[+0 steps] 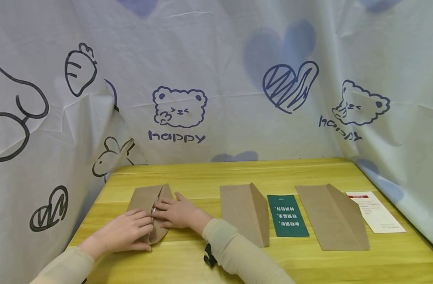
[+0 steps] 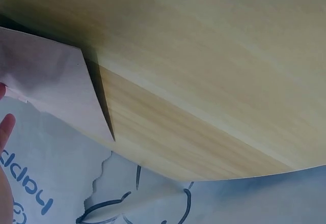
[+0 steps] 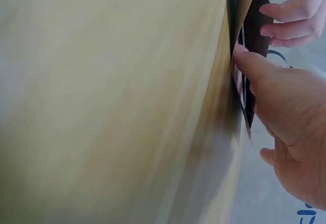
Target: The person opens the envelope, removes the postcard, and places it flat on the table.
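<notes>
A brown paper envelope [image 1: 144,195] lies at the left of the table, its flap side toward the right. My left hand [image 1: 125,230] rests on its near part with fingers pointing right. From the right, my right hand [image 1: 177,213] reaches over the flap, and its extended fingertips touch the envelope's opening. A narrow pale edge shows at that opening, largely hidden by the fingers. In the right wrist view one digit of my right hand [image 3: 300,127] reaches into the gap, while left-hand fingers [image 3: 293,10] lie against the envelope's dark side.
Two more brown envelopes with raised flaps [image 1: 237,209] [image 1: 330,217] lie to the right. A green printed card [image 1: 288,217] is between them, and a white card with a red band [image 1: 377,215] lies at the far right. Patterned cloth [image 1: 230,79] hangs behind the wooden table [image 1: 188,264].
</notes>
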`<state>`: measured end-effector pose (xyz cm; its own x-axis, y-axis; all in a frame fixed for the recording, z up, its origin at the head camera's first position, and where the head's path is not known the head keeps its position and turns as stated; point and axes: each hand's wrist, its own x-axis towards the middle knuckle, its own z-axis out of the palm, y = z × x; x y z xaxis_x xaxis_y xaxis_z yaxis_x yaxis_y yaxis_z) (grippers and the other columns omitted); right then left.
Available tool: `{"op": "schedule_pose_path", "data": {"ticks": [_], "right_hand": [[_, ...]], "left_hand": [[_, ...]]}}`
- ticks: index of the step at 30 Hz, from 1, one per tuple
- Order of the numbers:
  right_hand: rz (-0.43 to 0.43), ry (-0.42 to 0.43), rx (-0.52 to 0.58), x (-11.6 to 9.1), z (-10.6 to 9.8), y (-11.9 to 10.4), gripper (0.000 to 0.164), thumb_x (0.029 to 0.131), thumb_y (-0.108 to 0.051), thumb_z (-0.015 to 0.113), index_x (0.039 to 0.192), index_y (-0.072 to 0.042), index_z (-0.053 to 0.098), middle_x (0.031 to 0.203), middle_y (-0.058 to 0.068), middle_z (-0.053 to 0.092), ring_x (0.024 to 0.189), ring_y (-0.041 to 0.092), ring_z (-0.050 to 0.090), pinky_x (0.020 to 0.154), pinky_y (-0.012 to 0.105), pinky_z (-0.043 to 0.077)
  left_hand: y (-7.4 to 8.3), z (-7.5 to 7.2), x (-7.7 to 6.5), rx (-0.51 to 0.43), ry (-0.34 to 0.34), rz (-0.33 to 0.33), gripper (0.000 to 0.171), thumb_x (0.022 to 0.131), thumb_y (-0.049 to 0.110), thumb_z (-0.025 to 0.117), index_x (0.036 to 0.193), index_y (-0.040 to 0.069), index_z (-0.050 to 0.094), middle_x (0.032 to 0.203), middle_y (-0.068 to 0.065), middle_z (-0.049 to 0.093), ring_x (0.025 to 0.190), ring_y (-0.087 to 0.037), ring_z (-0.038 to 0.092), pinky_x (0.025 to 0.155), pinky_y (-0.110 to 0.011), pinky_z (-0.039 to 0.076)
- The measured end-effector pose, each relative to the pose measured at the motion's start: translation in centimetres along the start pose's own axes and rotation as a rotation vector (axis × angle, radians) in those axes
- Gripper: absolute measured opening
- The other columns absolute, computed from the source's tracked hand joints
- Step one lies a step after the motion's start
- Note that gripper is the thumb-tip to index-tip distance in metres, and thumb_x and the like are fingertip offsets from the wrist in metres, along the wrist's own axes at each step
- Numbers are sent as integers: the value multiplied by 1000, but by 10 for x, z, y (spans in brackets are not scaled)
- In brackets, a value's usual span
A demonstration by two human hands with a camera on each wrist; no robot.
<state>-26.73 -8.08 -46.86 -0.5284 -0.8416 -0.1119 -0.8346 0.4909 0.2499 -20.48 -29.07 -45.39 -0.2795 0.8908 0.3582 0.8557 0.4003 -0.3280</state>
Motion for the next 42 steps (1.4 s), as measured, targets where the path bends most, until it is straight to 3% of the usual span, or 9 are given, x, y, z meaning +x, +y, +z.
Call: {"op": "schedule_pose_path", "data": {"ticks": [10, 23, 42], "right_hand": [[-19, -98, 82, 1, -2, -4, 50, 104, -49, 27, 153, -43, 19, 162, -19, 14, 152, 7, 7, 122, 46, 21], [-12, -49, 165, -6, -3, 1, 47, 103, -49, 36, 149, -41, 35, 158, -19, 29, 152, 12, 14, 121, 48, 22], [0, -49, 148, -8, 0, 4, 51, 99, -59, 38, 148, -42, 37, 156, -20, 33, 151, 14, 19, 121, 47, 24]], "left_hand": [[3, -1, 1, -20, 4, 10, 36, 77, 58, 73, 85, 24, 61, 85, 14, 58, 87, -10, 57, 86, -35, 49], [4, 1, 1, 11, -32, -6, 40, 78, 61, 70, 88, 23, 62, 89, 11, 61, 87, -9, 57, 87, -34, 49], [5, 2, 2, 10, -46, -6, 41, 78, 61, 70, 90, 22, 62, 88, 11, 60, 85, -9, 55, 84, -34, 49]]}}
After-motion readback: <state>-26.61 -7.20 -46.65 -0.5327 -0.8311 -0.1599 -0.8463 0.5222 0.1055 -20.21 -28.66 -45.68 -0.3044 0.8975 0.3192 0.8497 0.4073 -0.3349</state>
